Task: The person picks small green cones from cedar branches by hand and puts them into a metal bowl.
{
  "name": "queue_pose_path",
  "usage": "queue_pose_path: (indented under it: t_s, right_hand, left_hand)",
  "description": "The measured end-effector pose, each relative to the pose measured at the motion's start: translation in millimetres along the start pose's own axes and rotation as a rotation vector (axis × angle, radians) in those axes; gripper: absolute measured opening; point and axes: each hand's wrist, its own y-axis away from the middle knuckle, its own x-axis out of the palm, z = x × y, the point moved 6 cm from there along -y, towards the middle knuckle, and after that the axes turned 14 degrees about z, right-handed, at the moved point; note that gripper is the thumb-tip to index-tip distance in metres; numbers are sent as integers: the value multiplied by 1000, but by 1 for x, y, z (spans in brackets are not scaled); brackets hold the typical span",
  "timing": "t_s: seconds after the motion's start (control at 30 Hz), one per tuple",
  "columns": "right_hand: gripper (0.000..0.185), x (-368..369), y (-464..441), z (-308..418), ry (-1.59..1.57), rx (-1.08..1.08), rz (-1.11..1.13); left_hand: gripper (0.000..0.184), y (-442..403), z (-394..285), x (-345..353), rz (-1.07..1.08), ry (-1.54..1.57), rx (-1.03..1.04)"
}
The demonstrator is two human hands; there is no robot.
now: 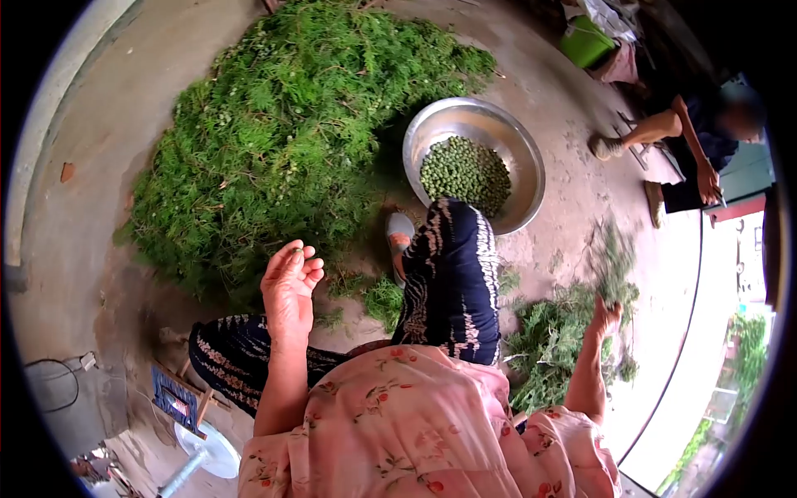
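Observation:
My left hand (290, 286) is raised over my thigh, palm up. Thumb and fingers pinch something small and green, seemingly a berry, mostly hidden by the fingertips. Off to the right, my right hand (608, 317) is closed round the stem of a feathery green sprig (613, 261), blurred by motion. Below that sprig lies a smaller heap of cut sprigs (548, 332). A wide metal basin (527, 149) stands on the floor beyond my knee, with many round green berries (465, 174) gathered in it. Left of the basin spreads a large pile of leafy green branches (274, 141).
At the upper right another person (706, 149) sits on a low seat, something small in one hand. Behind is a green bucket (585, 43) beside bags. A fan (207, 452) and a small stool (178, 398) stand at lower left. A bright doorway opens at right.

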Motion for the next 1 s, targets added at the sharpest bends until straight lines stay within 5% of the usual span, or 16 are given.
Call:
queue_pose_path:
  t_s: [0.1, 0.3, 0.37, 0.4, 0.43, 0.53, 0.7, 0.83, 1.0]
  right_hand:
    - [48, -11, -26, -152, 302, 259, -53]
    - [43, -23, 62, -150, 554, 597, -47]
    - [15, 22, 69, -147, 364, 151, -3]
    - [11, 55, 74, -150, 166, 137, 230]
    - [15, 87, 88, -148, 3, -43, 46]
    - [13, 152, 117, -95, -224, 91, 457]
    - [22, 172, 127, 12, -240, -89, 567]
    - [22, 162, 108, 67, -466, -117, 557]
    - [25, 127, 103, 163, -751, -177, 561]
  left_hand:
    - [18, -8, 8, 12, 47, -8, -41]
    - [17, -37, 29, 44, 80, -44, -123]
    - [15, -54, 41, 54, 85, -23, -147]
    - [15, -63, 46, 61, 90, -28, -149]
    - [15, -73, 53, 70, 124, -36, -172]
    - [26, -102, 71, 109, 278, 14, -258]
    - [51, -123, 84, 162, 521, -2, -352]
    - [43, -114, 67, 146, 497, -36, -295]
    - [22, -89, 16, 49, 177, -60, -222]
